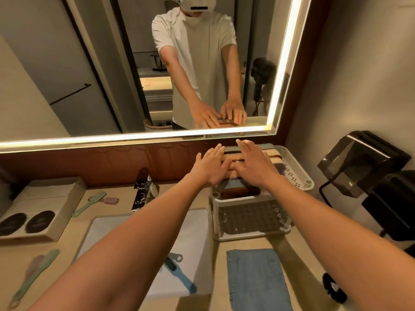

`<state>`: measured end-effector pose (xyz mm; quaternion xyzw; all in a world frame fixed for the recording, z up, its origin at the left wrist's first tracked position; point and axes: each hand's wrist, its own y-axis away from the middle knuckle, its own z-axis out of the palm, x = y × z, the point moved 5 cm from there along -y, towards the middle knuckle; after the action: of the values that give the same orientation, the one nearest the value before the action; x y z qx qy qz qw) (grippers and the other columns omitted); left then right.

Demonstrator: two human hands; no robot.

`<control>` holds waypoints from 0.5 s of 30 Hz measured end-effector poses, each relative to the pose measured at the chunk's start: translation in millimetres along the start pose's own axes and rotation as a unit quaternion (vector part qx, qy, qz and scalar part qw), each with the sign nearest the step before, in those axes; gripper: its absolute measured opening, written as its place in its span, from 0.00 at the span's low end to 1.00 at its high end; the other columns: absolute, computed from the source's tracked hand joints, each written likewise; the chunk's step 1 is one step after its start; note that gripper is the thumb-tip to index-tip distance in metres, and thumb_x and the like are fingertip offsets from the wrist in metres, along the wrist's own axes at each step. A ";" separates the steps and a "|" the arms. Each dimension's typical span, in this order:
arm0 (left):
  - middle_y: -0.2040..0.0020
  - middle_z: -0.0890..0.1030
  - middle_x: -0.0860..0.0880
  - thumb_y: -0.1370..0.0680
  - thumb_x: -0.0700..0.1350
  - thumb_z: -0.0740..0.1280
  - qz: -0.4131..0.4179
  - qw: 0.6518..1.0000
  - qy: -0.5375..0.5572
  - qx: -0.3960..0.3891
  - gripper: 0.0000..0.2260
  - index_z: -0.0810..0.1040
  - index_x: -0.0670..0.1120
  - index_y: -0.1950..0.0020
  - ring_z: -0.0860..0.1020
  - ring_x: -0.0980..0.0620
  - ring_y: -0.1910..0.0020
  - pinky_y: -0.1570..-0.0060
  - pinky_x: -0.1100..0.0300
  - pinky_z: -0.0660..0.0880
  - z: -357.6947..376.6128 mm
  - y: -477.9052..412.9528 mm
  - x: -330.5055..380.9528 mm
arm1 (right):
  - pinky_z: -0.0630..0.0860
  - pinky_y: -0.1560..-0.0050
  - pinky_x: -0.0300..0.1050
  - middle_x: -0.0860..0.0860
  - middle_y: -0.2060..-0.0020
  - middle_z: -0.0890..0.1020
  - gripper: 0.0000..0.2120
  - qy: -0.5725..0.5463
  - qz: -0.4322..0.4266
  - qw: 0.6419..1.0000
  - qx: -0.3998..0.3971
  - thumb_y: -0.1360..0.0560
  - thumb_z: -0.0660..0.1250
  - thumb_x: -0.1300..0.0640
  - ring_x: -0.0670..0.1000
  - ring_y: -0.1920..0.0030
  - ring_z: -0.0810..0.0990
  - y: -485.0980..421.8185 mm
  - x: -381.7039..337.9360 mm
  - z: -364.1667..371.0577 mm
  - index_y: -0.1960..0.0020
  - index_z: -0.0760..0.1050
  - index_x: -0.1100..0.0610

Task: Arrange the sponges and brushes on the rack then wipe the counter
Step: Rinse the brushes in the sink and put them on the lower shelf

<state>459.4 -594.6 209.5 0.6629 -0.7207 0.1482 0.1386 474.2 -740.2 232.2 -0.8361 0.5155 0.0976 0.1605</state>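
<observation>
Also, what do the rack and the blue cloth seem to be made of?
The rack looks like moulded white plastic, matte, with punched hole patterns. The blue cloth seems a soft woven or microfibre textile: dull, fuzzy surface, stitched edge.

The left hand (212, 163) and right hand (253, 162) rest flat, fingers straight, on brown rectangular sponges (272, 153) in the top tier of a white perforated plastic rack (298, 176). A blue cloth (256, 279) lies on the beige counter (242, 244) just in front of the rack.

You face a wide mirror (56, 63) edged by a warm light strip (112, 138). Below it you see a reddish wood panel (78, 162), a chrome faucet (141, 191), a white basin (107, 230) and the beige surface (13, 261). A grey wall (359, 63) stands on your right.
</observation>
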 end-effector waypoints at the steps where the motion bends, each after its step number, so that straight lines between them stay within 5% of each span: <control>1: 0.18 0.56 0.49 0.15 0.58 0.50 0.000 1.000 0.013 0.018 0.27 0.56 0.47 0.18 0.56 0.47 0.19 0.22 0.39 0.51 -7.3 7.3 -11.6 | 0.61 0.24 0.58 0.53 0.22 0.60 0.33 -0.004 -0.008 1.000 0.002 0.20 0.61 0.48 0.56 0.23 0.60 -4.0 -13.0 4.0 0.19 0.53 0.52; 6: 0.24 0.70 0.47 0.16 0.54 0.56 -0.014 0.996 0.023 0.082 0.24 0.65 0.47 0.21 0.70 0.46 0.26 0.29 0.48 0.68 -32.7 46.3 -78.2 | 0.67 0.29 0.56 0.52 0.23 0.63 0.32 -0.024 -0.037 0.999 0.009 0.19 0.60 0.46 0.56 0.25 0.65 -16.9 -79.5 31.6 0.20 0.55 0.52; 15: 0.25 0.71 0.49 0.18 0.50 0.60 -0.070 0.992 0.016 0.101 0.22 0.67 0.48 0.23 0.72 0.48 0.29 0.30 0.50 0.70 -43.7 100.0 -193.4 | 0.63 0.26 0.51 0.55 0.24 0.66 0.31 -0.009 -0.111 0.993 -0.038 0.20 0.61 0.49 0.55 0.25 0.65 -21.8 -166.5 108.7 0.20 0.58 0.56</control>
<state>376.0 -392.7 170.0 0.7196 -0.6518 0.2209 0.0921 419.1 -552.7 189.6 -0.8925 0.4142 0.1059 0.1434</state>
